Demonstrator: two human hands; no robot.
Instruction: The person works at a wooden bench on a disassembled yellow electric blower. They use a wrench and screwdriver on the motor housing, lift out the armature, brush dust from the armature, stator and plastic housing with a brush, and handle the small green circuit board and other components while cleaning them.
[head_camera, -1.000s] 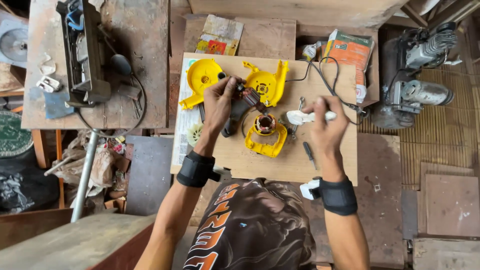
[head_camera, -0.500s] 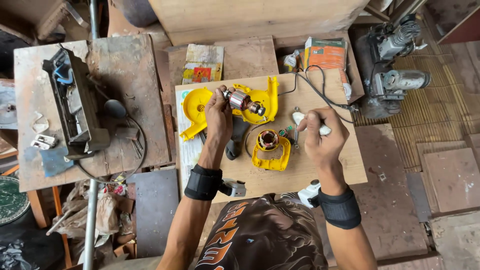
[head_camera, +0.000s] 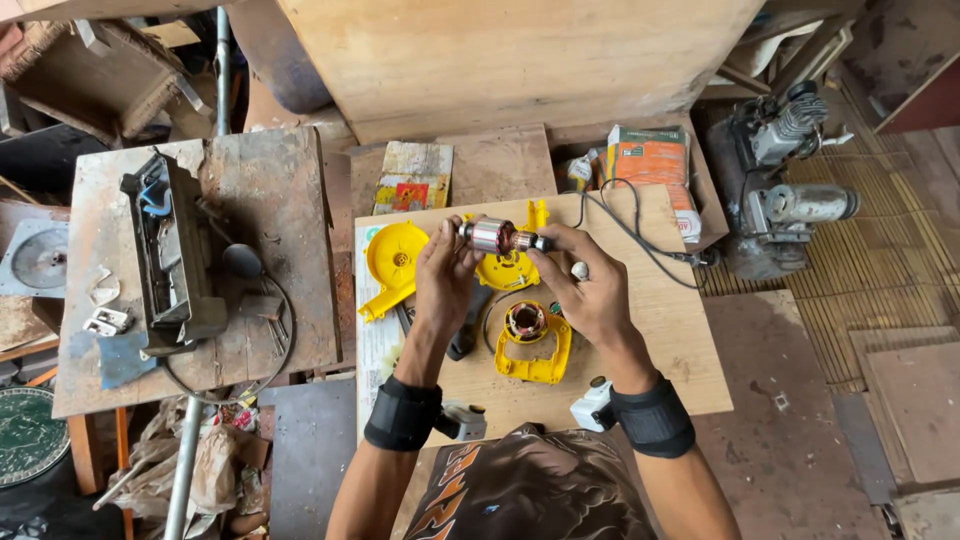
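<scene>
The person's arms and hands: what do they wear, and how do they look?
Both forearms are bare, with no sleeves and no gloves. Each wrist carries a wide black wrist band: one on the left wrist, one on the right wrist. The bands look like plain soft fabric with no marking that can be seen. The left hand and the right hand show no rings.
</scene>
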